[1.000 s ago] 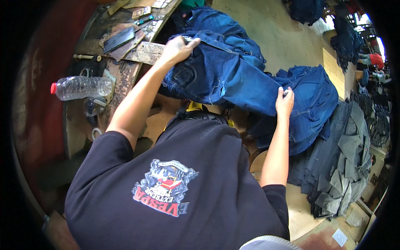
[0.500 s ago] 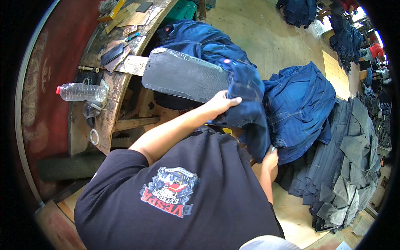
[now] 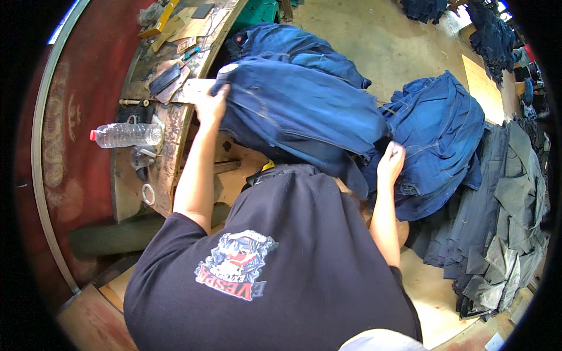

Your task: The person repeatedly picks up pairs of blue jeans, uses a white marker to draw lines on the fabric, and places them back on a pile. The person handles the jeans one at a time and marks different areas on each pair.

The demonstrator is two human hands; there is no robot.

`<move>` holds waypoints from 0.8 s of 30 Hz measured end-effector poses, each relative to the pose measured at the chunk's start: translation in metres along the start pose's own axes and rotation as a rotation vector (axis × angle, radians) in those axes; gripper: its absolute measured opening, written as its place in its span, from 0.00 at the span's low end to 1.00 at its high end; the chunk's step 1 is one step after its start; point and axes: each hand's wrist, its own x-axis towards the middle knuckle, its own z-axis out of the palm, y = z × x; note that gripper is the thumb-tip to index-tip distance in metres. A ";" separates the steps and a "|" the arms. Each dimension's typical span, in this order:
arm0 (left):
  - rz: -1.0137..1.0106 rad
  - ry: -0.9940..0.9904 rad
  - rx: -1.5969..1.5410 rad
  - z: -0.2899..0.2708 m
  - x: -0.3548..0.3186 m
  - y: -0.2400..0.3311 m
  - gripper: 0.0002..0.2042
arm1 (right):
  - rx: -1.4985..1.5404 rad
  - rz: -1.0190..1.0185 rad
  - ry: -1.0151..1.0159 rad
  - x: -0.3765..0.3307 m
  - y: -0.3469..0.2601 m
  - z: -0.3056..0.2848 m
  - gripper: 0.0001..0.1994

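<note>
A pair of blue jeans is stretched lengthwise over the padded board, which it now covers almost wholly. Only the pale wooden neck of the board shows at the left. My left hand grips the denim at that end, thumb on top. At the right end, my right hand is closed on the edge of the same jeans. Whether it also holds a small tool cannot be made out. Behind the board lies a heap of blue jeans. Another blue denim pile rises beside my right hand.
On the worn wooden bench at the left lie a clear plastic bottle, a phone and a tape roll. Stacked dark grey cloth stands at the right. A green container sits at the back.
The jeans were pulled leftward over the black padded board, covering it. My left hand moved left to the board's neck. My right hand rose from the pile's lower edge to the jeans' end.
</note>
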 end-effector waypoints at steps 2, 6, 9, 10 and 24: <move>0.098 0.125 -0.018 -0.043 0.038 -0.042 0.24 | 0.034 -0.299 0.200 0.024 -0.050 0.015 0.15; 0.046 0.000 0.201 -0.099 0.081 -0.078 0.27 | -0.032 -0.509 0.109 0.044 -0.125 0.061 0.15; 0.044 0.068 0.392 -0.099 0.065 -0.067 0.35 | -0.344 -0.431 0.007 0.048 -0.140 0.075 0.15; 0.231 0.193 0.420 -0.089 0.056 -0.058 0.34 | -0.236 -0.416 0.036 0.048 -0.140 0.076 0.14; 0.943 -0.411 0.551 0.002 0.062 0.005 0.35 | -0.209 -0.551 0.234 0.028 -0.138 0.052 0.13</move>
